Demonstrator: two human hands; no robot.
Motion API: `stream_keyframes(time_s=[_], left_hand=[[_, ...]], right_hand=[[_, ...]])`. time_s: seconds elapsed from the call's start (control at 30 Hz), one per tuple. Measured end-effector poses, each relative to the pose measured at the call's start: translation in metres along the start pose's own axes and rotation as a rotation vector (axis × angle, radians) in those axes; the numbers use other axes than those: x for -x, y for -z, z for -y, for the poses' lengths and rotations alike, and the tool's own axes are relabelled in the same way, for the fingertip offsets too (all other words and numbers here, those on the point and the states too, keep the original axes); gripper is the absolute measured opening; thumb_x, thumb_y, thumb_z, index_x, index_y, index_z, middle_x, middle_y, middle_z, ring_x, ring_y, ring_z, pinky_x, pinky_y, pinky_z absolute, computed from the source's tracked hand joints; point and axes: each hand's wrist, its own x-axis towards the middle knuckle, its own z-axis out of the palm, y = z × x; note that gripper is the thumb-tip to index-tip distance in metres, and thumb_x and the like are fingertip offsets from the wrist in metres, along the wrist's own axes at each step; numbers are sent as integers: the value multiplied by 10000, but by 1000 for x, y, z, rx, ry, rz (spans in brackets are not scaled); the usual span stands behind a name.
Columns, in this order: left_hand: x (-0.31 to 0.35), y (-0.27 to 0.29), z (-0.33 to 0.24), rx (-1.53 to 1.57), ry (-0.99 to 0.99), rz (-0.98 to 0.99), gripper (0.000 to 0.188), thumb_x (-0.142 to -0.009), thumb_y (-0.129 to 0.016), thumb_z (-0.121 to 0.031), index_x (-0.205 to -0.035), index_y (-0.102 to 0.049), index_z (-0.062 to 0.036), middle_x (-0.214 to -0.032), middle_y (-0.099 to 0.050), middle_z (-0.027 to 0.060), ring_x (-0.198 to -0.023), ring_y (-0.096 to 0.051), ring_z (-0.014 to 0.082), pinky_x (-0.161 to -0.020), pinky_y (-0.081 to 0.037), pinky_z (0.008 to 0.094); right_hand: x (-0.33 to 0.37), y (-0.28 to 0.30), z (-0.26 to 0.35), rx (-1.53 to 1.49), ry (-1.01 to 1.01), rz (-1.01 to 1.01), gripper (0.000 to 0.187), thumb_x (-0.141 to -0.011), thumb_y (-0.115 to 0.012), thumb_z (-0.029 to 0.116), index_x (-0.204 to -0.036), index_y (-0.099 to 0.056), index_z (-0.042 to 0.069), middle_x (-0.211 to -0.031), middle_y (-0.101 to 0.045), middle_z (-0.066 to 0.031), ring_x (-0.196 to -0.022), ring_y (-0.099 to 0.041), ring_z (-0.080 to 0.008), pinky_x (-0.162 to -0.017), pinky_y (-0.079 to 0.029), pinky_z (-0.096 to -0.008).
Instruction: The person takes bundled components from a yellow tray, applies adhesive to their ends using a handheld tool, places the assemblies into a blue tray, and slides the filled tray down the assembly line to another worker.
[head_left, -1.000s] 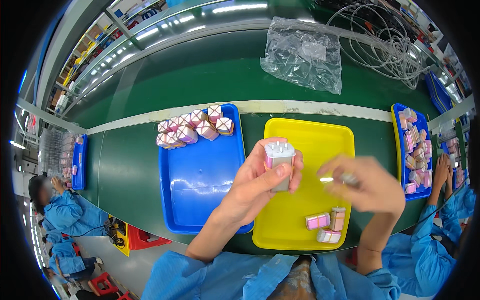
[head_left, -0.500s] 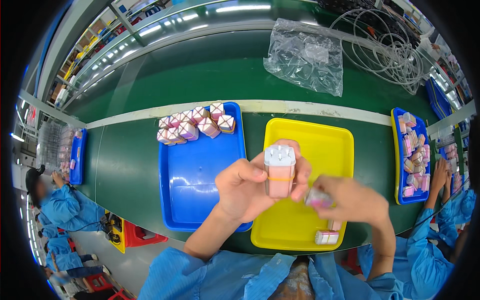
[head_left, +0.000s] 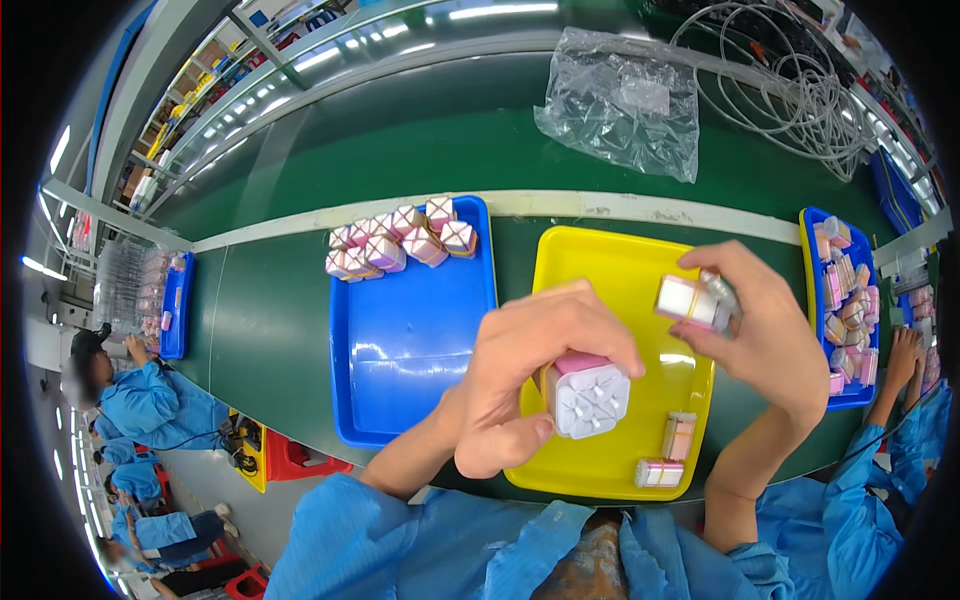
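Over the yellow tray (head_left: pixel 612 262), my left hand (head_left: pixel 515 365) grips a pink rubber-banded bundle (head_left: pixel 592 400). The bundle is tilted so its pale grey end, with small prongs, faces up toward me. Farther right, my right hand (head_left: pixel 765 335) pinches another banded bundle (head_left: pixel 688 302), white and pink, with a greyish part between the fingers. It is held above the tray's right side. Two more banded bundles, an upright-lying pink one (head_left: pixel 678 437) and a white-topped one (head_left: pixel 659 472), rest in the tray's near right corner.
A blue tray (head_left: pixel 405 370) on the left has several bundles (head_left: pixel 402 240) grouped at its far end. Another blue tray (head_left: pixel 845 300) of loose bundles stands at right. A plastic bag (head_left: pixel 622 105) and coiled cable (head_left: pixel 800 100) lie beyond. Co-workers (head_left: pixel 150 395) sit at both sides.
My left hand has turned over, tipping its bundle from upright to end toward me and slightly lower. My right hand has moved up and right with its bundle.
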Motion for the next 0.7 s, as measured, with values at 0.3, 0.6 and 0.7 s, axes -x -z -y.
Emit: stream_keyframes(time_s=[0.3,0.6,0.7], left_hand=[[-10,-5,13,-115,-121,98,511,-676,-509,-378,-951,-657,26,-907,-677,152,-775,-619,273,-728,-451,338],[13,8,-7,174,151,-163,557,-837,-567,-554,-1010,-577,-24,-946,-619,129,-847,-578,213,-752,-441,328],[40,47,-18,-34,361,-176,518,-722,-591,-280,-1137,-560,29,-1100,-580,136,-995,-602,231,-850,-475,329]], right_hand=[[3,0,-1,-98,83,-71,374,-737,-727,3,-1085,-590,25,-1020,-589,-135,-949,-629,-312,-787,-507,-355],[-4,-5,17,-100,167,-75,498,-773,-758,84,-1236,-577,51,-957,-654,-167,-843,-672,-310,-710,-520,-359],[-7,-17,28,-265,-70,-51,543,-793,-758,115,-1264,-500,41,-942,-644,-164,-819,-674,-311,-669,-519,-352]])
